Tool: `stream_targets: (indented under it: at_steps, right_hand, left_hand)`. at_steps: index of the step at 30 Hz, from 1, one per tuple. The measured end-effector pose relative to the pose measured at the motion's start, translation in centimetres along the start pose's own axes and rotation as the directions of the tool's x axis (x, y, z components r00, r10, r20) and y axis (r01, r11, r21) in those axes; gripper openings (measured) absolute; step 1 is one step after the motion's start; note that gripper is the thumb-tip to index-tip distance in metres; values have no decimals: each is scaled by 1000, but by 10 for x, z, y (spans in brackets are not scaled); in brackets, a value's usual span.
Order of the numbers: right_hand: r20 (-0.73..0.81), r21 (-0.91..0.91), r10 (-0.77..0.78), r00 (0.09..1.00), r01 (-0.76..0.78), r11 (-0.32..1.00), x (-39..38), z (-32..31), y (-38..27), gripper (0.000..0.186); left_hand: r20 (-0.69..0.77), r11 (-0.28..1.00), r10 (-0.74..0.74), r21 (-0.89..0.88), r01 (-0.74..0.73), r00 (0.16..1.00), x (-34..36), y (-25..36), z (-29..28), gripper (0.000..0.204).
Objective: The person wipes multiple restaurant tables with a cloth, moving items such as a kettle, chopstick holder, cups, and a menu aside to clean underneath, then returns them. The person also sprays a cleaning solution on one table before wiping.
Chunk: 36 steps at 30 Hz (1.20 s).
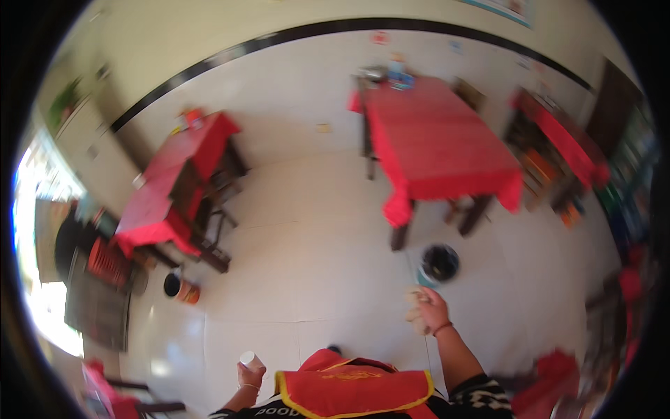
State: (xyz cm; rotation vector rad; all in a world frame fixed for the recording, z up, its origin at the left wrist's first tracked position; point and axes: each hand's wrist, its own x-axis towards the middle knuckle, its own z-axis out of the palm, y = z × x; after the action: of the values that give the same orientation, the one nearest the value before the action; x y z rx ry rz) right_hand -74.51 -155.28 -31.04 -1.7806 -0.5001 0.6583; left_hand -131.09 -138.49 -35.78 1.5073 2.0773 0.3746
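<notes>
Low on the left, my left hand point(249, 377) is closed around a small white cup point(252, 360), its pale round end facing up. Out ahead on the right, my right hand point(435, 311) grips a crumpled beige cloth point(417, 314) that hangs in folds from the fingers. Just beyond that hand stands a trash bin point(440, 264) with a black inside, on the floor and apart from the cloth. A red apron point(356, 387) with yellow edging covers my front.
A table with a red cover point(440, 133) stands ahead; another red-covered table point(164, 185) is at left, a third red-covered table point(562, 136) at far right. Wooden chairs sit beside them. A small orange-and-black bin point(183, 288) stands on the tiled floor point(300, 279).
</notes>
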Motion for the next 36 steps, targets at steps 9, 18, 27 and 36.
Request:
stream_targets:
  at_steps: [9, 18, 27, 36]
  right_hand:
    - [-177, -72, -193, 965, 183, 981, 253, 55, -73, 52]
    - [-130, -351, -686, 716, 614, 707, 453, 88, -174, 32]
    - [-1, -838, -710, 704, 387, 384, 559, 119, -139, 21]
    - [-602, -771, -185, 777, -505, 388, 672, -123, -72, 25]
  left_hand:
    - [118, 997, 77, -11, -76, 990, 168, 77, 111, 83]
    - [161, 752, 616, -413, -514, 771, 324, 477, 172, 67]
    - [333, 693, 701, -529, -490, 631, 321, 716, 251, 81]
    - [568, 671, 740, -590, -449, 360, 303, 917, 376, 79]
